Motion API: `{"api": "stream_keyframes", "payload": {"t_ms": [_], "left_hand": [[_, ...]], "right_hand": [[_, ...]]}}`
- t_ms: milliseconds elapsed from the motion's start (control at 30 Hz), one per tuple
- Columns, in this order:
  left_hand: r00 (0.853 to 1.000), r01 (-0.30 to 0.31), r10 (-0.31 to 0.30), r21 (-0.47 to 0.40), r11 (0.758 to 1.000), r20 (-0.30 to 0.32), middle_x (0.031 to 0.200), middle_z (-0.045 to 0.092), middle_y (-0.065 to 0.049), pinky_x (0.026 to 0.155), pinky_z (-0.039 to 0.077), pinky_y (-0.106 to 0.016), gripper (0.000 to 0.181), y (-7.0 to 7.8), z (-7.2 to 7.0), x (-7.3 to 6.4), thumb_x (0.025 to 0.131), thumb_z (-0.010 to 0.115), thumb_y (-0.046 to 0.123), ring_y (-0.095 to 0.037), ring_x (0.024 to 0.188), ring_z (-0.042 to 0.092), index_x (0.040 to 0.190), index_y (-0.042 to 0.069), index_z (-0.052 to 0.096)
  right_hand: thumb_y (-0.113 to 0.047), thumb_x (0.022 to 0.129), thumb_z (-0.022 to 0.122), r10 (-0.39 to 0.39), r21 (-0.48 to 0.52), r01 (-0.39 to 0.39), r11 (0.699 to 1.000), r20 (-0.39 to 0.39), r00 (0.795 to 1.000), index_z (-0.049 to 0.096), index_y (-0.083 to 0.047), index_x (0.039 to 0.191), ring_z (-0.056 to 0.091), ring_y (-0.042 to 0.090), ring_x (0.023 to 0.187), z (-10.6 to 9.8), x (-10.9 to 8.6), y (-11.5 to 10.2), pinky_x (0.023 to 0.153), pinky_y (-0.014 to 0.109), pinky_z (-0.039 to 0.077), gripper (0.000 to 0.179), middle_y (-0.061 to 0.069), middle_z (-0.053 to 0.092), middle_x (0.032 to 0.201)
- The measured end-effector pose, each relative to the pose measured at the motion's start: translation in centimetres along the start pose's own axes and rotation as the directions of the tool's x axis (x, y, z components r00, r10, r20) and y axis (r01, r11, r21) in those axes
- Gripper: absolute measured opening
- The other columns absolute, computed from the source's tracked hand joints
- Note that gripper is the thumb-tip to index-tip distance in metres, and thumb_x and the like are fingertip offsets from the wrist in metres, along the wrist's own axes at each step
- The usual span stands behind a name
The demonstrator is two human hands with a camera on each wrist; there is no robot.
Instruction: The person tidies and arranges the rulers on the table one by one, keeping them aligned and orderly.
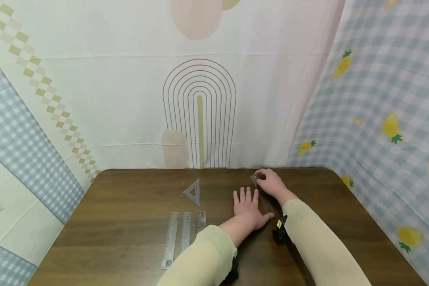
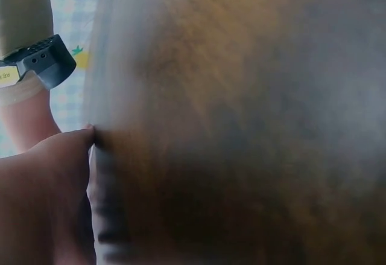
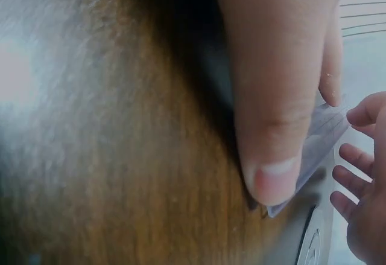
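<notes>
My right hand (image 1: pixel 271 183) pinches a clear plastic set square (image 1: pixel 266 201) near its far corner, on the right half of the table. In the right wrist view the thumb presses against the edge of the clear plastic, while much of the piece is hidden behind the hand. Palm down and fingers spread, my left hand (image 1: pixel 248 209) rests on the table just left of the set square. Its thumb points right, close to the near end of the plastic. The left wrist view shows mostly blurred tabletop and part of that hand.
Three clear rulers, a left one (image 1: pixel 170 240), a middle one (image 1: pixel 186 230) and a right one (image 1: pixel 201 219), lie side by side left of my left forearm, which partly covers them. Beyond them lies a smaller set square (image 1: pixel 197 194). Patterned cloth hangs behind the brown table (image 1: pixel 128 222).
</notes>
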State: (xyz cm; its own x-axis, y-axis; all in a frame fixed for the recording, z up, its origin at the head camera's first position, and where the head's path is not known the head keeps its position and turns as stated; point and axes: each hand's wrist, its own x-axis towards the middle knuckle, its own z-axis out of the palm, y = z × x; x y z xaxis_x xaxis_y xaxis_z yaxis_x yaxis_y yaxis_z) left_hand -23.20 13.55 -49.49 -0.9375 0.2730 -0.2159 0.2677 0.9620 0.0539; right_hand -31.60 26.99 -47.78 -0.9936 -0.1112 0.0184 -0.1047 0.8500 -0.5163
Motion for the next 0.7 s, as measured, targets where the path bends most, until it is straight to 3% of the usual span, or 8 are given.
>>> {"api": "stream_keyframes", "payload": {"t_ms": [400,567,700], "left_hand": [[1.0,0.001,-0.002,-0.012,1.0,-0.022,0.167,0.002,0.0,0.12,0.002,-0.053,0.098,-0.01,-0.08,-0.41,0.083,0.026,0.088,-0.026,0.152,-0.002,0.16,0.033,0.002],[1.0,0.008,-0.008,-0.019,1.0,-0.026,0.167,0.0,0.0,0.12,0.001,-0.053,0.098,0.12,0.09,-0.31,0.082,0.027,0.088,-0.026,0.152,-0.003,0.159,0.034,0.0],[1.0,0.009,-0.01,-0.021,1.0,-0.029,0.167,0.0,0.0,0.12,0.001,-0.054,0.099,0.09,0.41,0.02,0.082,0.027,0.089,-0.027,0.152,-0.003,0.159,0.034,0.0]], "right_hand": [[-0.017,0.101,0.053,0.047,0.233,-0.043,0.971,-0.011,0.999,0.059,-0.008,0.131,0.058,0.03,0.103,-0.07,0.0,0.12,0.083,0.045,0.049,0.032,0.015,0.061,0.119],[-0.012,0.101,0.053,0.053,0.348,-0.061,0.936,0.033,0.998,0.055,-0.007,0.134,0.061,0.024,0.081,-0.14,-0.12,0.38,0.067,0.036,0.051,0.034,0.012,0.066,0.099],[-0.012,0.102,0.054,0.031,0.401,-0.057,0.914,0.072,0.997,0.05,-0.005,0.141,0.063,0.023,0.074,-0.36,-0.4,0.53,0.063,0.036,0.052,0.04,0.01,0.068,0.088]]}}
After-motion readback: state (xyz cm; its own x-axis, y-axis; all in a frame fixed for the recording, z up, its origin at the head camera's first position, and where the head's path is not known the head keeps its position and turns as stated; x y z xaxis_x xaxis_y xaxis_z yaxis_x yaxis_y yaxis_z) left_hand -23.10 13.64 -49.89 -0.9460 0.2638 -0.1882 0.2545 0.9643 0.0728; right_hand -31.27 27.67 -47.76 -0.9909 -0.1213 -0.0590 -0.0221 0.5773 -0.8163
